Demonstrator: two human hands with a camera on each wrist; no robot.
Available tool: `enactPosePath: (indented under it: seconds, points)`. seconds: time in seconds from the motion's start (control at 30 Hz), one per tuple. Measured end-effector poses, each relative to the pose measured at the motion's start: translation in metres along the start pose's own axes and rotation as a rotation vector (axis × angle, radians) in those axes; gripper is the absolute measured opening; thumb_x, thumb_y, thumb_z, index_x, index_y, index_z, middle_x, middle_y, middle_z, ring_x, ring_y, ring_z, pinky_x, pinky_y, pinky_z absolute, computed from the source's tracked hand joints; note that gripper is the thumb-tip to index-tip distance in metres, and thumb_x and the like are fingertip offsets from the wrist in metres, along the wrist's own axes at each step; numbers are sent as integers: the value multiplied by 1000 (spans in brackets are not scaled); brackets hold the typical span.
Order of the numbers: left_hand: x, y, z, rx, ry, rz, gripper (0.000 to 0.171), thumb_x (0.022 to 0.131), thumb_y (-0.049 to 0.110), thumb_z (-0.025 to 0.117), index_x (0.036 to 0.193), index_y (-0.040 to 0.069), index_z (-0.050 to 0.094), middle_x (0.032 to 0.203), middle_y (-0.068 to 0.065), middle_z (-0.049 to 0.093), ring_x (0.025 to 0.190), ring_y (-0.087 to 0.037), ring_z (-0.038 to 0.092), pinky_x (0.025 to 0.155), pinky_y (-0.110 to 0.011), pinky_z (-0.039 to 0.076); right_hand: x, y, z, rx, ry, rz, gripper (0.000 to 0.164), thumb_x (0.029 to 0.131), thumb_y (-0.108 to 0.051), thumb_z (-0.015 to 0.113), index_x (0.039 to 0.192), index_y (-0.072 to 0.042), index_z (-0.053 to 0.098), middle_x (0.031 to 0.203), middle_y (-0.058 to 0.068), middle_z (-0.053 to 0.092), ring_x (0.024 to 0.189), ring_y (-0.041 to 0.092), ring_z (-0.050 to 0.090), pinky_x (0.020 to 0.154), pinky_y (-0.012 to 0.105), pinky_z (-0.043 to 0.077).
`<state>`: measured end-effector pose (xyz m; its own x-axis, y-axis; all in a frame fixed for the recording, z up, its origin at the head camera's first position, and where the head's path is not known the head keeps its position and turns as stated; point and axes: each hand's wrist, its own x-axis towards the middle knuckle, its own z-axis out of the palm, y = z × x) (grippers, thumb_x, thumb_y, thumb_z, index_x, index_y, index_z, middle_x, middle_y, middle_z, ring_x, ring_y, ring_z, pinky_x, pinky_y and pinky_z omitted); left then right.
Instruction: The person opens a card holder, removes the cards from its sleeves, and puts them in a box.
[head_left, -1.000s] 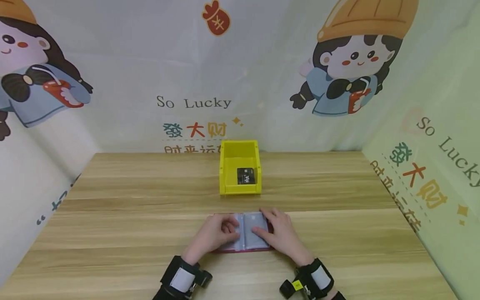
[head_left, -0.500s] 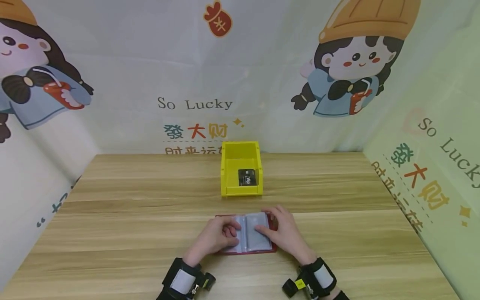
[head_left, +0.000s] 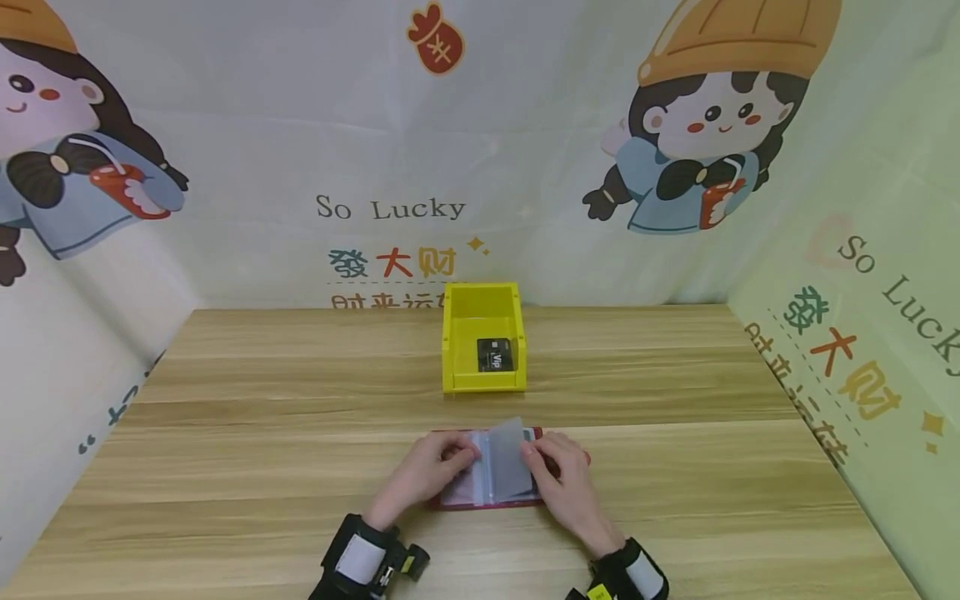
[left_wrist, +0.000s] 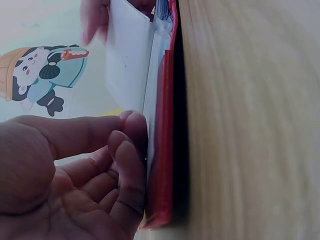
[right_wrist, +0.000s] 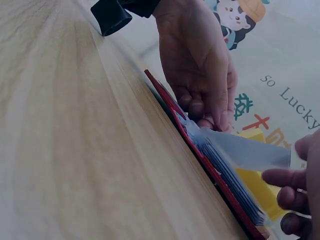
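Right hand raising clear page of red booklet

Right hand is pinching the clear page, now tilting up and no longer lying flat as earlier. Red booklet is lying open on the bench, between both hands. Left hand is staying put, curled fingertips touching the booklet's left side; can't tell if pinching. Yellow bin holding black card is sitting beyond both hands, unchanged.

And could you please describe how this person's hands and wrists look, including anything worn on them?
The left hand and right hand are without gloves. Each wrist wears a black strap with a pale, four-sided patch and a small black device marked in yellow; no lettering can be read.
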<state>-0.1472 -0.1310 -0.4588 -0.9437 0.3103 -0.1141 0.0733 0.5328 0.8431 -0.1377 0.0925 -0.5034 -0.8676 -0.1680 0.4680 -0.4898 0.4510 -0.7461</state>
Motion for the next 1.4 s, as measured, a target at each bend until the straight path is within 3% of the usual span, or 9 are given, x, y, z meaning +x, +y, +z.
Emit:
enactPosePath:
  seconds: [0.17, 0.33, 0.5, 0.67, 0.83, 0.97, 1.07, 1.27, 1.4]
  points:
    - [1, -2, -3, -18, -28, -1, 24, 103, 17, 52, 97, 3, 71, 85, -5, 65, 75, -11, 53, 66, -22, 43, -1, 0, 1, 16, -28, -117, 23, 97, -4, 58, 78, -11, 69, 79, -6, 61, 86, 9, 52, 85, 32, 31]
    - [3, -3, -3, -34, -35, -2, 27, 104, 17, 48, 94, 2, 69, 83, -6, 65, 75, -12, 53, 66, -23, 43, -2, 0, 1, 25, -84, -151, 25, 98, -3, 55, 83, -7, 74, 84, -4, 62, 89, 10, 49, 87, 33, 27]
    - [2, -2, -2, -87, 9, -32, 30, 105, 23, 50, 95, 1, 67, 83, -8, 66, 73, -13, 56, 66, -24, 47, -3, -1, 1, 6, -170, -157, 27, 100, -6, 53, 100, -7, 80, 87, -5, 58, 92, 9, 47, 87, 30, 25]
    - [1, 2, -2, -144, 70, -27, 35, 105, 28, 52, 113, -3, 66, 84, -13, 68, 71, -13, 61, 65, -25, 53, -4, -4, 1, -49, -253, -138, 28, 102, -12, 52, 108, -15, 80, 86, -9, 50, 91, 5, 41, 86, 29, 23]
    - [-2, 10, 0, -68, 153, -75, 39, 99, 35, 63, 118, 1, 65, 85, -9, 68, 71, -13, 60, 62, -27, 49, -3, -7, 2, -140, -344, -120, 29, 104, -20, 51, 113, -23, 78, 89, -11, 45, 94, 6, 39, 87, 31, 23]
    - [-3, 10, 2, 9, 203, -84, 35, 93, 25, 71, 116, -1, 64, 84, -7, 66, 70, -13, 55, 58, -25, 45, -3, -8, 2, -181, -405, -65, 30, 105, -27, 50, 111, -24, 79, 91, -10, 44, 97, 10, 39, 91, 35, 23]
    - [-4, 9, 2, 50, 229, -73, 33, 90, 15, 73, 116, -4, 64, 82, -8, 65, 67, -13, 55, 57, -24, 45, -2, -8, 2, -206, -430, -42, 31, 105, -31, 50, 108, -24, 80, 92, -11, 44, 98, 11, 39, 92, 39, 24]
    - [-7, 10, 0, 132, 273, -53, 31, 85, 8, 76, 111, -6, 66, 75, -4, 58, 65, -12, 49, 55, -21, 39, -2, -8, 3, -265, -467, -67, 30, 104, -37, 50, 119, -29, 75, 93, -10, 42, 97, 11, 36, 90, 38, 23]
    - [-8, 9, -3, 157, 267, -102, 32, 84, 8, 77, 111, -4, 65, 71, -1, 52, 63, -12, 46, 54, -22, 35, -2, -9, 3, -284, -479, -82, 29, 103, -38, 53, 123, -32, 73, 93, -10, 40, 97, 11, 34, 89, 37, 20]
